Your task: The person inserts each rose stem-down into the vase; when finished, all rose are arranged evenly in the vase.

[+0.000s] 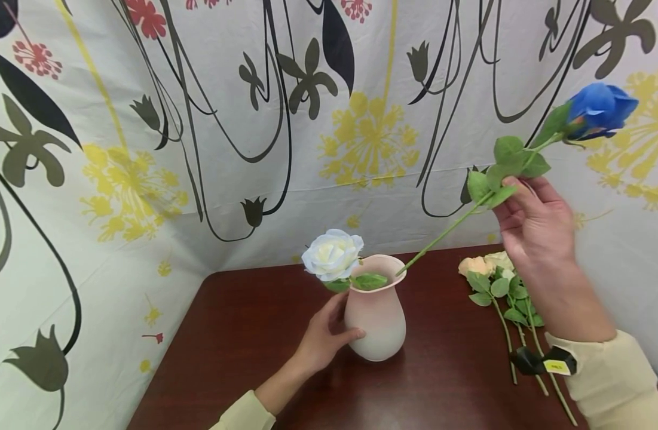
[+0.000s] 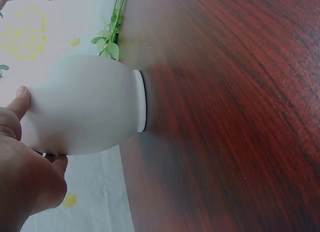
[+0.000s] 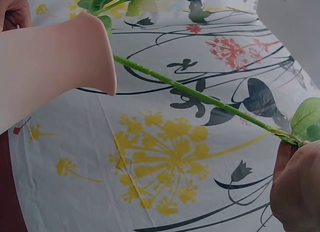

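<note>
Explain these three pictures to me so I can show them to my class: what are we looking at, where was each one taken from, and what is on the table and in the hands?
There is no machine here: a person works with two bare hands and wears three cameras, one on the head and one on each wrist.

The head view shows the whole scene. On a dark wooden table stands a pink vase with a white rose already in it. The left hand grips the side of the vase. The right hand pinches the stem of a blue rose, whose lower end is at the vase's mouth. More roses lie on the table to the right.

The left wrist view sees the vase up close, tipped sideways by the camera angle. The right wrist view looks along the green stem towards the vase rim.
</note>
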Demonstrator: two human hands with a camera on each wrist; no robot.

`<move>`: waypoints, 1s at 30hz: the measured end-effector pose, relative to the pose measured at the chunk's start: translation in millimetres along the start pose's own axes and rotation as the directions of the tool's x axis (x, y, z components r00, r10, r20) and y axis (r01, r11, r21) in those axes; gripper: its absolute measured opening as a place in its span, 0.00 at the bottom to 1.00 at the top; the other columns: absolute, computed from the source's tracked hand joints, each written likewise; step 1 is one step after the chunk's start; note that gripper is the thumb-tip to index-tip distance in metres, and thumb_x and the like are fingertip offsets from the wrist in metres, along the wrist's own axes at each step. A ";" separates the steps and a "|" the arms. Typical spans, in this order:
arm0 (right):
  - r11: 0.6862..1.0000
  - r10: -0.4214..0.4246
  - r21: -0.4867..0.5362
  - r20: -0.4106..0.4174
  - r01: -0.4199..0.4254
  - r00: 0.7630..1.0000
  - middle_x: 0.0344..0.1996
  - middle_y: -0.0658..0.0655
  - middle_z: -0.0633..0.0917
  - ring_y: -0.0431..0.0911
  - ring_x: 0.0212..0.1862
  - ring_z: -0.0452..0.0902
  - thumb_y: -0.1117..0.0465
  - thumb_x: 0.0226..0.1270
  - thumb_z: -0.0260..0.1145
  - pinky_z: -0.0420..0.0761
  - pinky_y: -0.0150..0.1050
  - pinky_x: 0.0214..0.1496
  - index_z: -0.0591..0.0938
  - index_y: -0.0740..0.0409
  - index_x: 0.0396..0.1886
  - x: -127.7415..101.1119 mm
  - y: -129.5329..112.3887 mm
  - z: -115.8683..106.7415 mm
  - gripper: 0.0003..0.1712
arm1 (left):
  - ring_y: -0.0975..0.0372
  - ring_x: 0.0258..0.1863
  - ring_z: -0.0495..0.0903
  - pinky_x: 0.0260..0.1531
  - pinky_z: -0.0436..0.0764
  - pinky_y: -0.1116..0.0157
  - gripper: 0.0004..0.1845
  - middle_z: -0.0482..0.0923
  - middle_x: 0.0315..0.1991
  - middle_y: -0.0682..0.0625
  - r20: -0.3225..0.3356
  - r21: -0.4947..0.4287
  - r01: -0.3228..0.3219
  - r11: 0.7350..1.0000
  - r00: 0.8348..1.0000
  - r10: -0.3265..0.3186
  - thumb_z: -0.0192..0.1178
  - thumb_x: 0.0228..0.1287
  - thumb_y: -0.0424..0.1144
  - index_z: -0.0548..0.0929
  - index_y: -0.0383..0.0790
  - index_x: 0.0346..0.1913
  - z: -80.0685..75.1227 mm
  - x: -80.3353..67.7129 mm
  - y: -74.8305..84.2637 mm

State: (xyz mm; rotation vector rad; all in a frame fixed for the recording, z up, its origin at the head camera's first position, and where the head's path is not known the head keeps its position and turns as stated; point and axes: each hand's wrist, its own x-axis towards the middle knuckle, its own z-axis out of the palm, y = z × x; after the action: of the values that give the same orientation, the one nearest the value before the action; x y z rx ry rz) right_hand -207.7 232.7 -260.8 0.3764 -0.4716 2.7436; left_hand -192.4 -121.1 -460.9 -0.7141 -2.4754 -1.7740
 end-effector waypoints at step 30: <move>0.709 0.088 -0.680 0.350 0.188 0.933 0.37 0.56 0.92 0.44 0.39 0.90 0.82 0.66 0.70 0.90 0.39 0.47 0.89 0.73 0.47 -28.3 78.8 -12.3 0.12 | 0.60 0.73 0.72 0.71 0.75 0.52 0.42 0.73 0.75 0.56 0.006 -0.033 -0.019 0.999 1.000 0.019 0.77 0.65 0.41 0.69 0.61 0.79 0.5 -0.3 1.5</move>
State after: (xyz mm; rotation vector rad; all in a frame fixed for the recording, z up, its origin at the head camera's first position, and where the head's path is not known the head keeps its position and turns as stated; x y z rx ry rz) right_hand -213.0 159.1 -302.5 0.6609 -1.5199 2.1885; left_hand -191.5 -120.4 -459.8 -0.7439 -2.4403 -1.8125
